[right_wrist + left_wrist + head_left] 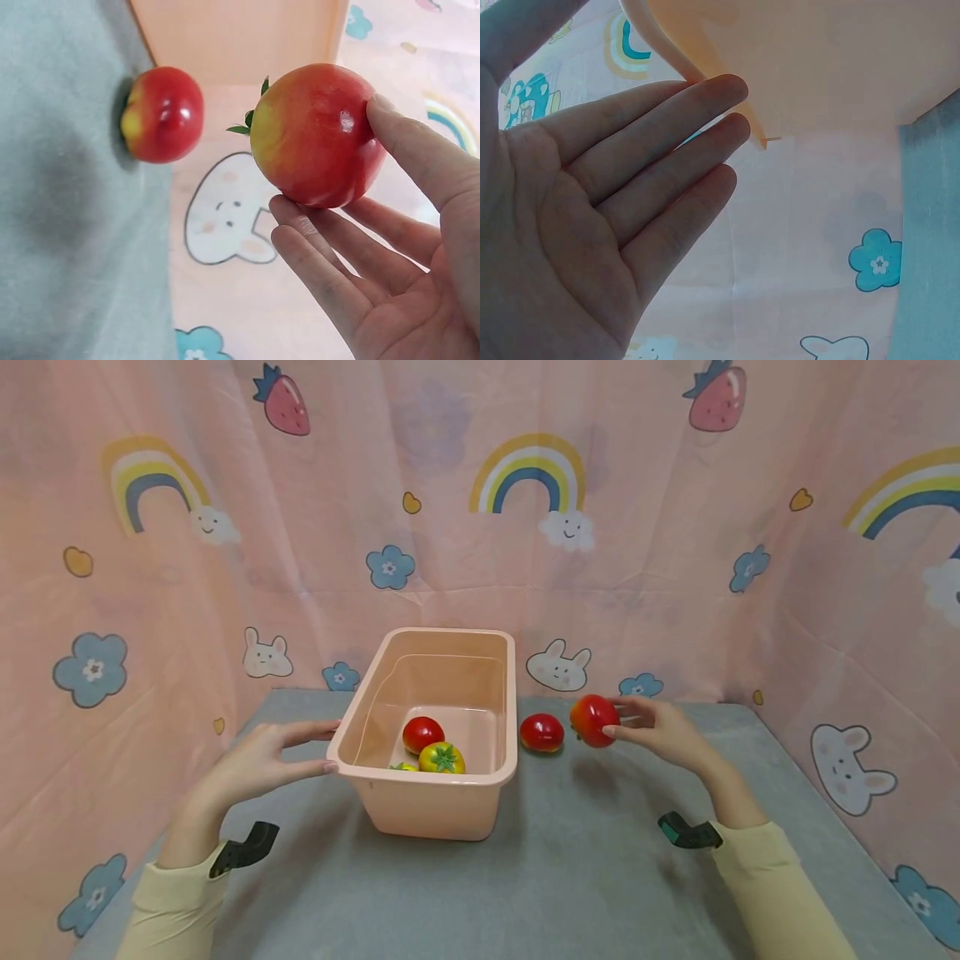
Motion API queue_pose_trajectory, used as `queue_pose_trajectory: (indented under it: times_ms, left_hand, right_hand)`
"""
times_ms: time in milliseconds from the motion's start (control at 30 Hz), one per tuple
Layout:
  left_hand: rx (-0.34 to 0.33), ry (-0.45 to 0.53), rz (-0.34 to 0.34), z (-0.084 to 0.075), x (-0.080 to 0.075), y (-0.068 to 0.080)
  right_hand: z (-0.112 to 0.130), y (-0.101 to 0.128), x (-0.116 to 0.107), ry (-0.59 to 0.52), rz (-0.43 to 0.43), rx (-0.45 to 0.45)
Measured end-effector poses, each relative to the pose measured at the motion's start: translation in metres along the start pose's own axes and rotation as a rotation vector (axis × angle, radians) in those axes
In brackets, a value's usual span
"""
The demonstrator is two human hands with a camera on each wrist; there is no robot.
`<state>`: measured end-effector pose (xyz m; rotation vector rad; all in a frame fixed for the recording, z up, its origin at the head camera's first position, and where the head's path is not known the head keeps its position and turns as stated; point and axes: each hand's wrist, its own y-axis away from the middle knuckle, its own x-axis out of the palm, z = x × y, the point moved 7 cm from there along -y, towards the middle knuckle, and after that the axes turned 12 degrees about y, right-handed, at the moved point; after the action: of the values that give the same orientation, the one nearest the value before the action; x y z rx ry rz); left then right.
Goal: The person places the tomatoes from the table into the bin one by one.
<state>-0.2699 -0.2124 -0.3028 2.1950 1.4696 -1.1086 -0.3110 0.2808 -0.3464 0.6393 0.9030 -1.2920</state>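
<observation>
Pink cloth printed with rainbows, rabbits, flowers and strawberries hangs behind and beside a grey worktop. On the worktop stands a peach plastic bin, open at the top; inside it lie a red tomato, a yellow-orange tomato with a green stalk, and a third piece just visible at the near wall. The left hand is at the bin's left near corner, fingers straight and held together, their tips against the rim, the thumb at the rim's edge; nothing is clasped. Right of the bin, another red tomato lies on the worktop, just beside the bin wall. The right hand holds a red-and-yellow tomato above the worktop, just right of the lying one and apart from it; the thumb presses one side and the fingers support the other, so the fruit is pinched between them. Both arms wear pale yellow sleeves, with a dark mount at each wrist.
</observation>
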Motion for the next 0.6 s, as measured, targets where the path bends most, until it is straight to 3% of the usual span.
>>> queue_pose_trajectory:
  times_ms: [600]
  left_hand:
    - [-0.011, -0.002, -0.002, 0.000, -0.002, 0.000]
  right_hand:
    - [0.042, 0.002, -0.021, 0.028, -0.033, -0.113]
